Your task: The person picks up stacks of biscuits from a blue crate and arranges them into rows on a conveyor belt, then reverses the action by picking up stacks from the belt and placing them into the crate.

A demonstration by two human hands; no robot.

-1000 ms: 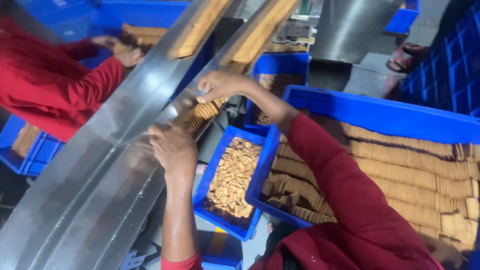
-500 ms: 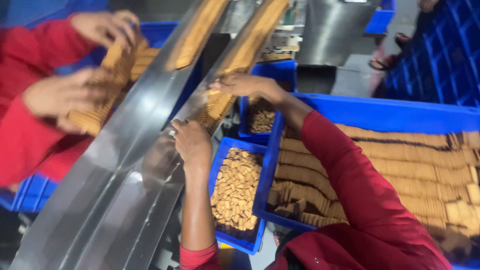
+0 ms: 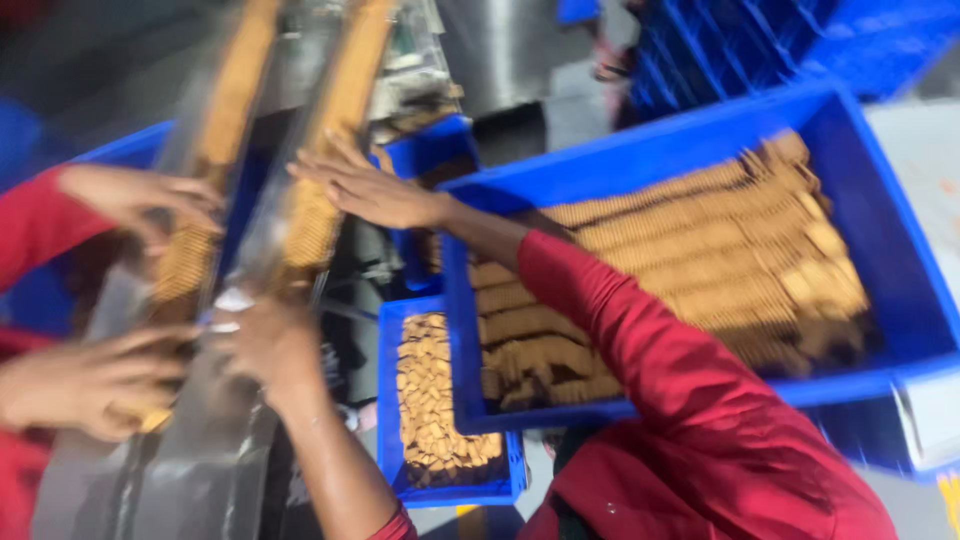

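A: Start at the fingers. What are they doing?

B: The right hand (image 3: 375, 190) lies flat with fingers stretched wide, touching the top end of a row of biscuits (image 3: 312, 225) on the metal chute (image 3: 250, 250). The left hand (image 3: 270, 345) rests lower on the same row; blur hides whether its fingers grip anything

A: So which step is this?

B: I judge it as bracketing a length of the row between both palms. Next calls for squeezing inward evenly, then lifting toward the large blue crate (image 3: 900, 300) just beside

A: What is unclear?

B: A co-worker's hands (image 3: 90, 385) at the neighbouring lane smear; the small blue tray (image 3: 385, 400) holds loose pieces
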